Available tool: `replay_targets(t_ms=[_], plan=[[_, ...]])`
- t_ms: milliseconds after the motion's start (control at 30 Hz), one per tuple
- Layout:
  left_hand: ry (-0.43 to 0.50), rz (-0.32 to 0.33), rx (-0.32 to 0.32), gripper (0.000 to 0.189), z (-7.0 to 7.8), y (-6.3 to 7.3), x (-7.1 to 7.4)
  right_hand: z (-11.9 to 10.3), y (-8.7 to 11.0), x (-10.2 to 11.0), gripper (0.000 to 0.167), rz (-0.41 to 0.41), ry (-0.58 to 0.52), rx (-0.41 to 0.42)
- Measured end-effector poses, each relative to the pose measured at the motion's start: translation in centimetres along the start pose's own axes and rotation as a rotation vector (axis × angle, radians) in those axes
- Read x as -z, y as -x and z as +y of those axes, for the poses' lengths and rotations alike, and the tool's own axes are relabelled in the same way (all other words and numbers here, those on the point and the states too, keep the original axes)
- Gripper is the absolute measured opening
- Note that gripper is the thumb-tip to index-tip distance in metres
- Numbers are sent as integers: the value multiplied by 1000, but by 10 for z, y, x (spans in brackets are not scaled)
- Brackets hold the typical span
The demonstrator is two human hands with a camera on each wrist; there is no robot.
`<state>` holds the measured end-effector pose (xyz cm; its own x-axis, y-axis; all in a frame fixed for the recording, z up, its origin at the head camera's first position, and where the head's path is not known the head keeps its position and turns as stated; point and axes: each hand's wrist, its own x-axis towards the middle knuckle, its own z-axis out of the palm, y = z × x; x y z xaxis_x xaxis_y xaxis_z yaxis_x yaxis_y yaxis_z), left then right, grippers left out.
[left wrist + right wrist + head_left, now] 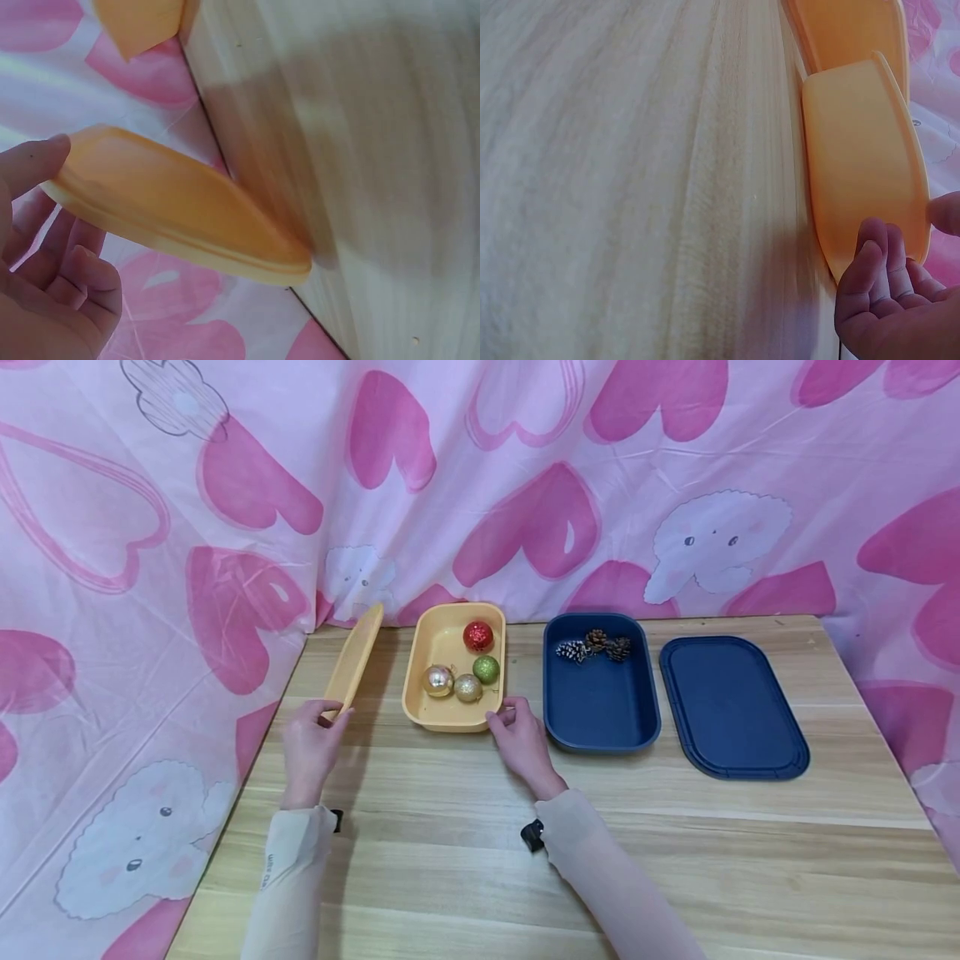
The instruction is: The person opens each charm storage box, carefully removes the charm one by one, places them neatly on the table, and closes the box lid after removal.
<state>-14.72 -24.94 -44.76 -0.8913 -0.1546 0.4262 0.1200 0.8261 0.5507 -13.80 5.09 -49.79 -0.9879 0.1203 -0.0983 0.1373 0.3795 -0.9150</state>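
My left hand (309,747) grips a yellow lid (356,660) by its near end, the thumb on one side and fingers on the other. The lid stands tilted on its long edge, left of the yellow box (455,727); in the left wrist view its lower edge comes down close to the table. My right hand (519,739) holds the box's near right corner, with the thumb at the rim and fingers (862,262) against the outer wall. Inside the box lie a red ball ornament (477,636), a green one (486,669) and two gold ones (438,681).
Right of the yellow box stands a navy box (600,710) with several pine cones (596,642) at its far end. A navy lid (733,706) lies flat beside it on the wooden table (450,860). A pink heart-patterned curtain (525,518) hangs behind and along the sides.
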Motion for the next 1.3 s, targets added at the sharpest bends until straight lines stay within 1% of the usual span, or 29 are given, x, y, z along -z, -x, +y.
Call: replay_targets(t_ms=[100,233,333,433,567,800,933,1067,1300], plan=[[-18,-61,11,17,-3,2,-4,0,0,0,42,1,1,1],[-12,-120,22,17,-5,3,-8,-1,0,0,42,0,3,-6],[-11,-148,35,16,-5,4,-12,-2,1,1,42,-5,-1,-12],[-23,-169,36,16,-6,5,-14,-3,1,2,42,-6,-2,-9],[-49,-199,35,18,-4,5,-16,-5,2,3,42,-3,1,-7],[-92,-275,41,21,-4,5,-17,-6,2,2,41,-4,-2,-11],[-134,-317,67,22,-5,4,-20,-6,2,2,39,-3,6,-7],[-155,-342,74,22,-7,4,-21,-6,2,2,39,-2,15,-7],[-144,-352,47,21,-9,6,-24,-7,3,3,40,-6,20,-16]])
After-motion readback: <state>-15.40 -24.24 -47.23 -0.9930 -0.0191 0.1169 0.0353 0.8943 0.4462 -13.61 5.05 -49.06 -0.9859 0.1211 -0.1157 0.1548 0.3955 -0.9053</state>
